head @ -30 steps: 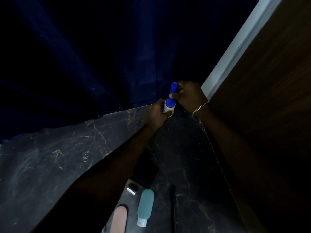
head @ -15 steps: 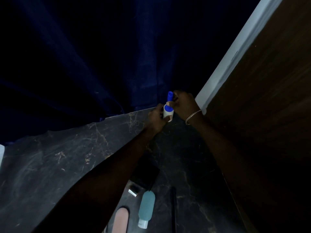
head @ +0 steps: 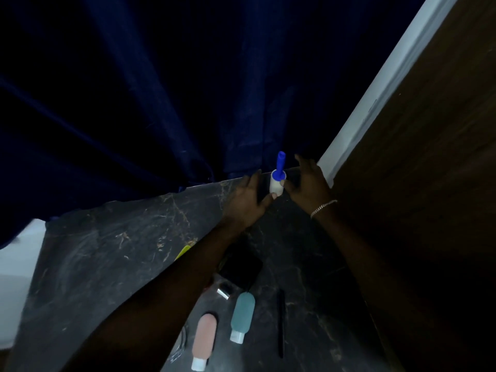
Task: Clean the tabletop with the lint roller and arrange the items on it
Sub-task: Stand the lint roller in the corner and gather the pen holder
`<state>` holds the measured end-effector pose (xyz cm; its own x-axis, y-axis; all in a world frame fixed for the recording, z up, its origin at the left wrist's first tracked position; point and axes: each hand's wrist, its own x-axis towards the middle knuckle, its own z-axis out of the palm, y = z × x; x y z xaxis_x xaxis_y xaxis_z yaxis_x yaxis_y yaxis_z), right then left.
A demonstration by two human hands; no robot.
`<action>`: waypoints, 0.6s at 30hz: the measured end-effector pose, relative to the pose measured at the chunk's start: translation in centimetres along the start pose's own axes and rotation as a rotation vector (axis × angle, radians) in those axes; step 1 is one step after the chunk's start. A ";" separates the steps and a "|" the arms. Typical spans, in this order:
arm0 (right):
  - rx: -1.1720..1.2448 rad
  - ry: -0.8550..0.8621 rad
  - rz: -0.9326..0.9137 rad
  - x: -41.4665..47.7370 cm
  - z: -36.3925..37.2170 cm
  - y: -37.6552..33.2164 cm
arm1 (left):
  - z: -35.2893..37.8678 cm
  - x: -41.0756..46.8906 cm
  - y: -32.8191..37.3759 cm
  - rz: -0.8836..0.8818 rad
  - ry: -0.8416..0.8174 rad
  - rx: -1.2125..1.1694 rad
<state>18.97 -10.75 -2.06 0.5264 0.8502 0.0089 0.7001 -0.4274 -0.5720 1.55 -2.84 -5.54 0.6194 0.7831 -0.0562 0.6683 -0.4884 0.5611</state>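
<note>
The lint roller (head: pixel 277 181) is stood upright at the bench's (head: pixel 112 253) far edge—handle up—flanked by the left hand (head: pixel 248 202) and right hand (head: pixel 308 183), both spread open, each touching it with only a fingertip or thumb.

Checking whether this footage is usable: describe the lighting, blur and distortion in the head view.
Head view: very dim; the curtain nearly black, the forearms in deep shadow. The lint roller stays readable, both hands slightly soft. Wide-angle bending shows along the tabletop edge. No glare.
</note>
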 end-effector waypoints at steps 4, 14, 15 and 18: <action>-0.099 0.063 -0.148 -4.5 -0.8 -1.1 | -2.9 -4.6 -0.6 0.095 0.086 0.191; 0.194 -0.174 -0.145 -14.2 4.8 -5.3 | -5.0 -17.9 -3.8 -0.115 0.177 0.113; 0.191 -0.234 -0.108 -14.5 5.6 -5.5 | -4.8 -18.8 -4.0 -0.158 0.189 0.047; 0.157 -0.401 -0.034 -15.0 7.8 -6.3 | -3.8 -20.7 -3.8 -0.290 0.212 -0.062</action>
<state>2.87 -18.42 -4.96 0.2535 0.9284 -0.2716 0.6158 -0.3715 -0.6948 -15.39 -15.68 -3.39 0.3044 0.9512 -0.0514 0.7735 -0.2153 0.5961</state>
